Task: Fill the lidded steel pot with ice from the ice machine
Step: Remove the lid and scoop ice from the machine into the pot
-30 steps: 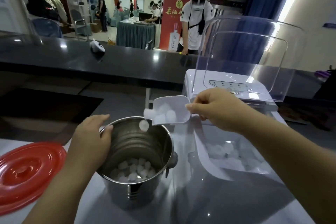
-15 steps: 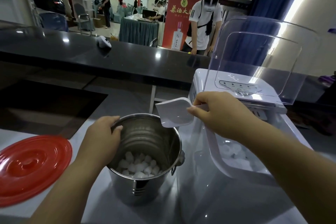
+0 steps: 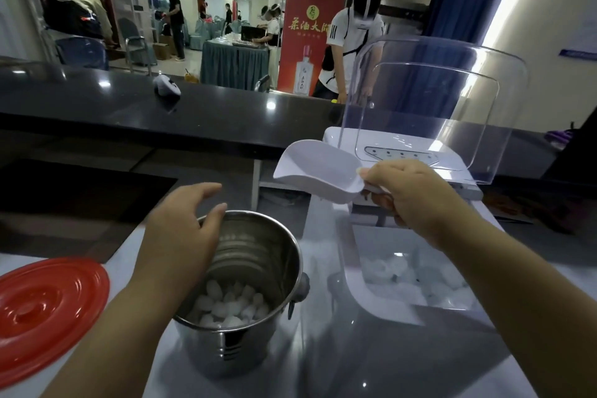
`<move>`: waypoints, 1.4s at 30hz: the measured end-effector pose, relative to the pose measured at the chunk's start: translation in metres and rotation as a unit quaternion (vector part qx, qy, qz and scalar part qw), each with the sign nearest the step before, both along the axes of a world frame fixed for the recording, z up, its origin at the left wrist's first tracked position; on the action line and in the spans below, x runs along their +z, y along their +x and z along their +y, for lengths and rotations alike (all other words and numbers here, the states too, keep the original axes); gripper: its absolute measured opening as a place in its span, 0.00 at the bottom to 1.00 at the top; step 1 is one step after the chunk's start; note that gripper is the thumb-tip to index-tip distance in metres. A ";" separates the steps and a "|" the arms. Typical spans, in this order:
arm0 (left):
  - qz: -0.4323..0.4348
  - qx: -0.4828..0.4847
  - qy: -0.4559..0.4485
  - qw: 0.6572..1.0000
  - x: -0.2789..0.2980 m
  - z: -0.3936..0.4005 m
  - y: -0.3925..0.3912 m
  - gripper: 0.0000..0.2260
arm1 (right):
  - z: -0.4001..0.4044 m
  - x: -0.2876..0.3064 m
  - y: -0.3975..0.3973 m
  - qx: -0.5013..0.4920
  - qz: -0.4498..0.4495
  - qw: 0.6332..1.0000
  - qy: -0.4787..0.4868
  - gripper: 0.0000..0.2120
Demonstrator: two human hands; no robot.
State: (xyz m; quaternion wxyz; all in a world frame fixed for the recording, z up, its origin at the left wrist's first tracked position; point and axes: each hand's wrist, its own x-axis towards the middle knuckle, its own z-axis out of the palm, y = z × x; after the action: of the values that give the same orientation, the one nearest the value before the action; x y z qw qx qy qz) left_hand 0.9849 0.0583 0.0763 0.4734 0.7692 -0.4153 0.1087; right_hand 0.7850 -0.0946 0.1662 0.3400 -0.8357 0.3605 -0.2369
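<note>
one pot (image 3: 258, 268) — ice (image 3: 231, 307) inside; right hand (image 3: 413, 200) grips one scoop (image 3: 318, 171)

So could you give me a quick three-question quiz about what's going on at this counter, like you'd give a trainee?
1. True or false: the white scoop in the right hand is full of ice.
2. Where does the red lid lie? A) on the steel pot B) on the counter, left of the pot C) inside the ice machine
3. What does the left hand touch?

Key:
1. False; the scoop looks empty.
2. B.
3. The pot's rim; its fingers rest there, loosely spread, with no firm grip. Ice covers only the pot's bottom.
</note>
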 end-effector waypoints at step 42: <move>0.047 -0.138 0.079 0.986 0.021 -0.088 -0.109 0.25 | -0.046 -0.033 -0.073 0.012 0.311 0.937 -0.158 0.13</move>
State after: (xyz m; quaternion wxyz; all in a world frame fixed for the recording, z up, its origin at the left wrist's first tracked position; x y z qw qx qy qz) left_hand 0.8756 -0.0300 0.0975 0.4405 0.7439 -0.5017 -0.0273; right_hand 0.7120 -0.1403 0.1330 0.0775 -0.9149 0.3959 -0.0144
